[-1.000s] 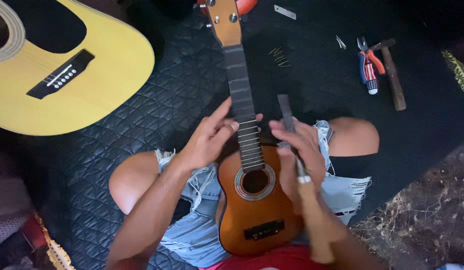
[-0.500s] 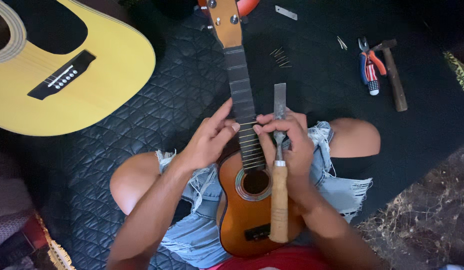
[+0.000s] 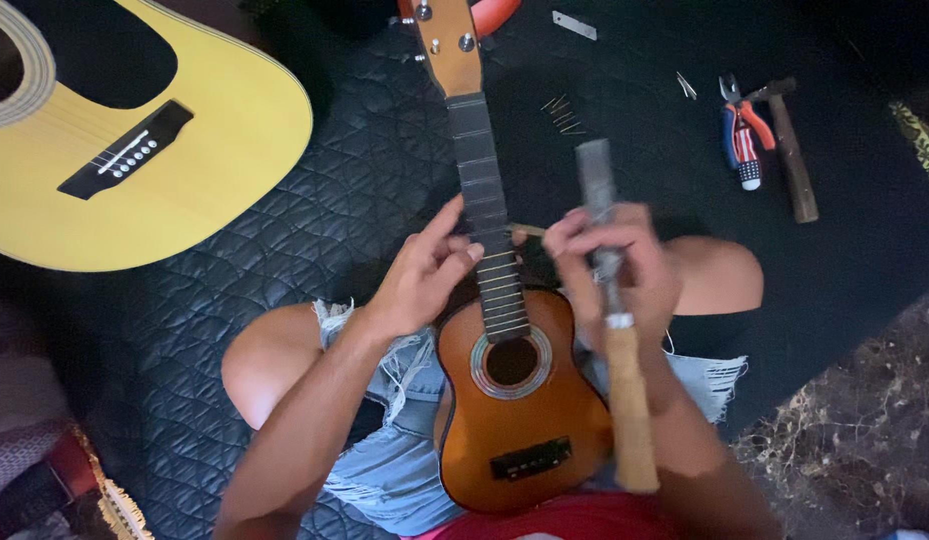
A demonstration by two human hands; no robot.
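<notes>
Left hand (image 3: 425, 275) rests open-fingered on the small guitar (image 3: 515, 390) neck; right hand (image 3: 615, 265) has its grip closed around a wooden-handled file (image 3: 615, 330).

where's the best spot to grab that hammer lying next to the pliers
Judging by its pose, take the hammer by the lower half of its wooden handle, coming from above and from the right. It lies flat on the dark quilted mat, head at the far end, and the red-and-blue pliers crowd its left side, so the right side looks freer.
</notes>
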